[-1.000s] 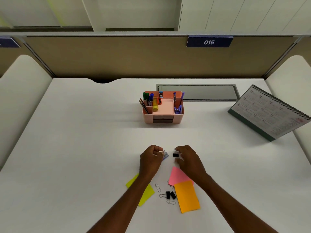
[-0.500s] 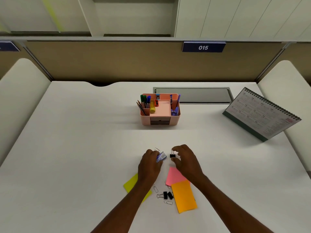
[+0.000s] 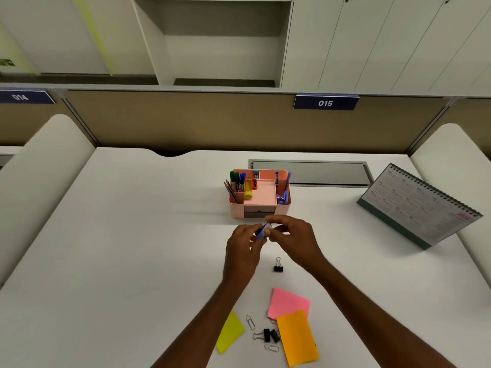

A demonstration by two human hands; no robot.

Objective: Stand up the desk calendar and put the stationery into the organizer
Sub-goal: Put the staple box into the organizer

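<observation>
A pink organizer (image 3: 238, 210) stands mid-desk holding markers, pencils, a yellow glue stick and a purple stapler. Just in front of it, my left hand (image 3: 242, 247) holds a small blue box (image 3: 261, 231) above the desk. My right hand (image 3: 295, 236) pinches the top of the same box; a pale bit shows at its fingertips. A black binder clip (image 3: 278, 264) lies on the desk below my hands. The desk calendar (image 3: 419, 205) stands upright at the right.
Near the front edge lie a pink sticky note (image 3: 288, 301), an orange note (image 3: 297, 338), a yellow note (image 3: 229, 332), two black binder clips (image 3: 269, 335) and loose paper clips (image 3: 250, 322). A grey cable hatch (image 3: 310, 172) sits behind the organizer.
Both hands rose and moved toward the organizer with the blue box. My right hand let go of the black binder clip, which now lies on the desk, and joined the box.
</observation>
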